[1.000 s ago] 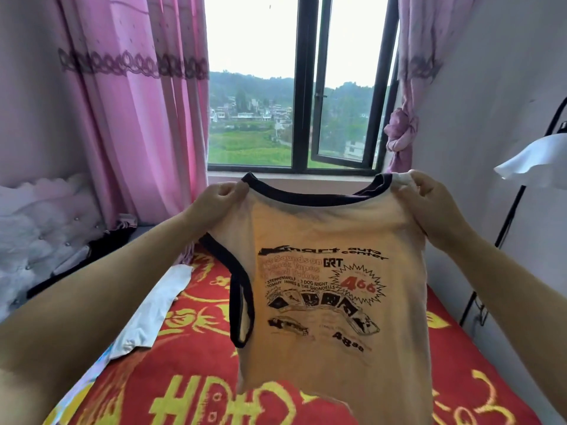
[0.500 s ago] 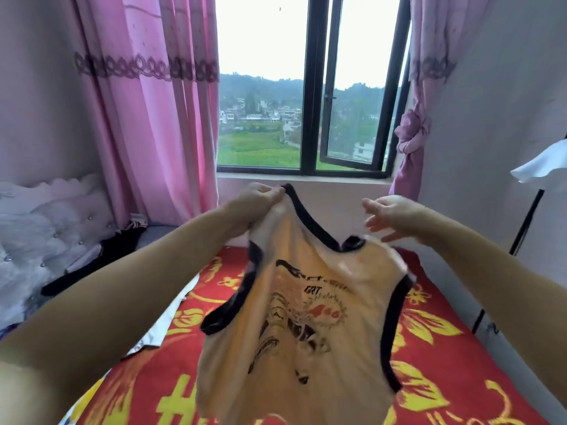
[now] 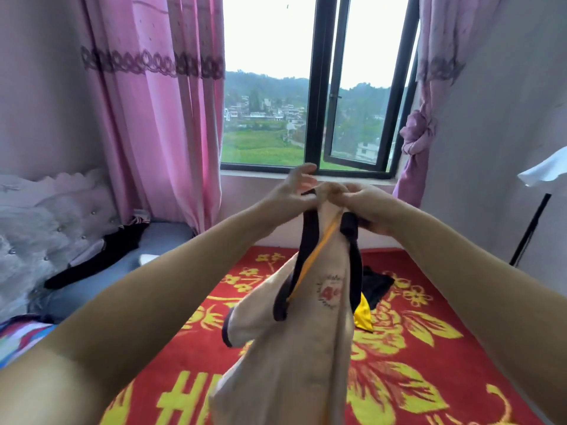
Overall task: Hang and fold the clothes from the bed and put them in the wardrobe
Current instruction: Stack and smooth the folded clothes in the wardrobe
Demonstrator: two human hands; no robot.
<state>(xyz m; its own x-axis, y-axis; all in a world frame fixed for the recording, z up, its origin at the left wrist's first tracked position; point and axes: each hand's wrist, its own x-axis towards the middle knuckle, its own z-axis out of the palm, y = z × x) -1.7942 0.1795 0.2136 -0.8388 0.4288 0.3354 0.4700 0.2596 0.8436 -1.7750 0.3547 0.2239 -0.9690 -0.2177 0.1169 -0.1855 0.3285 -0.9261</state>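
Observation:
A cream sleeveless top (image 3: 291, 363) with black trim and a printed front hangs in front of me, folded in half lengthwise over the bed. My left hand (image 3: 293, 191) and my right hand (image 3: 366, 208) meet at its top. The left pinches one black shoulder strap, its upper fingers sticking out straight. The right grips the other shoulder, fingers curled round the black edge. The top's lower part drops out of the frame's bottom edge.
The bed has a red cover with yellow flowers (image 3: 414, 348). A black and yellow garment (image 3: 372, 289) lies on it near the far end. Another black garment (image 3: 101, 256) lies at the left beside the white padded headboard (image 3: 46, 216). A lamp stand (image 3: 527, 228) is at the right wall.
The top was held spread wide by both shoulders. My right hand let go, then took the shoulder again and came across to the left hand, folding the top in half.

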